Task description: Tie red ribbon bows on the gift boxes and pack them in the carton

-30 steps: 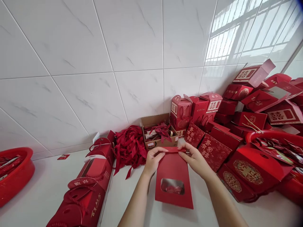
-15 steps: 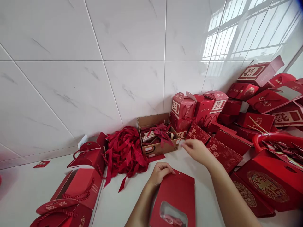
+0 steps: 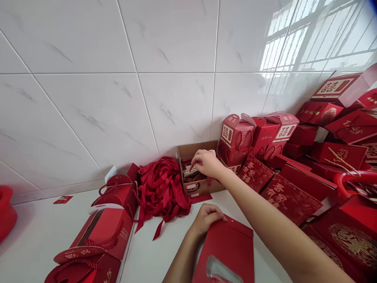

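Observation:
My left hand (image 3: 207, 218) is closed on the top left edge of a flat red paper bag (image 3: 229, 251) with a clear window, lying on the white surface near me. My right hand (image 3: 207, 162) reaches into a small open cardboard box (image 3: 194, 184) by the wall. Its fingers are curled down among red bows and light strips inside the box. Whether they grip anything is hidden.
A heap of red ribbons (image 3: 160, 188) lies left of the cardboard box. Red handled gift boxes (image 3: 100, 239) lie at the lower left. Many red gift boxes (image 3: 294, 157) are piled at the right against the tiled wall. A red basin (image 3: 6, 214) shows at the left edge.
My right hand left the bag's top edge and moved forward into the cardboard box. The bag came nearer to me, with my left hand staying on it. The view shifted.

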The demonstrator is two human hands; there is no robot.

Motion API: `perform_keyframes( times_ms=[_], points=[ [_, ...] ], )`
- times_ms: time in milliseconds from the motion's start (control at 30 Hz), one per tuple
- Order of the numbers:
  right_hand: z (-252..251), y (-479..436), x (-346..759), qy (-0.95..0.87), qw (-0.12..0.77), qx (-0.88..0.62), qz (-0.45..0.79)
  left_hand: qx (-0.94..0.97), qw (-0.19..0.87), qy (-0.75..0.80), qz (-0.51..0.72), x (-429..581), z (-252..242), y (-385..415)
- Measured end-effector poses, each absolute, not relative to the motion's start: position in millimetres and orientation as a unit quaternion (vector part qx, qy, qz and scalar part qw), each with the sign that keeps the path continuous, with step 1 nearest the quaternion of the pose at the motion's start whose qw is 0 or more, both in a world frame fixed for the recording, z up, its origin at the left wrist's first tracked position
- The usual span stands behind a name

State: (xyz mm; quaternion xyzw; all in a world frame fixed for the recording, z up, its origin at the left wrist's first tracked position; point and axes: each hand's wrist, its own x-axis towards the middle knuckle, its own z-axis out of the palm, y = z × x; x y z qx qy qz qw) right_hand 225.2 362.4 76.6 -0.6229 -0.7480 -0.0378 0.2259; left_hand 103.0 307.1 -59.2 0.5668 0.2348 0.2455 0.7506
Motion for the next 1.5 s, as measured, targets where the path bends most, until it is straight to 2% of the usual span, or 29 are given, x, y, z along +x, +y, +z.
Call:
perform_keyframes(
  times_ms=[200,400,533,733,867,967,1200,1333,1500],
  points=[
    [61.6,375.6,198.2,-0.772,0.111,-0.619,-0.088,0.552,0.763,0.232,0.243,103.1,-62.8,305.7],
    [53.3,380.9,203.6,-0.777,0.117,-0.612,-0.096,0.558,0.761,0.224,0.243,103.3,-63.4,305.8],
    [59.1,371.2,210.8,-0.763,0.211,-0.603,-0.094,0.568,0.755,0.221,0.242,102.1,-63.5,305.5],
    [78.8,344.5,221.4,-0.638,0.467,-0.601,-0.119,0.594,0.729,0.225,0.254,98.6,-58.1,305.3],
    [89.3,307.9,234.4,-0.537,0.612,-0.574,-0.091,0.599,0.706,0.223,0.306,86.4,-34.5,310.5],
    [86.4,267.9,247.7,-0.465,0.689,-0.553,-0.050,0.589,0.699,0.217,0.344,71.7,-7.1,313.7],
    [60.3,218.0,273.6,-0.347,0.794,-0.494,0.074,0.610,0.593,0.273,0.450,66.8,20.9,310.1],
    [52.1,222.5,274.5,-0.381,0.785,-0.466,0.147,0.630,0.556,0.284,0.463,80.7,12.0,305.4],
    [53.5,224.3,266.5,-0.419,0.763,-0.462,0.171,0.641,0.550,0.281,0.455,89.6,6.5,301.0]
  ],
)
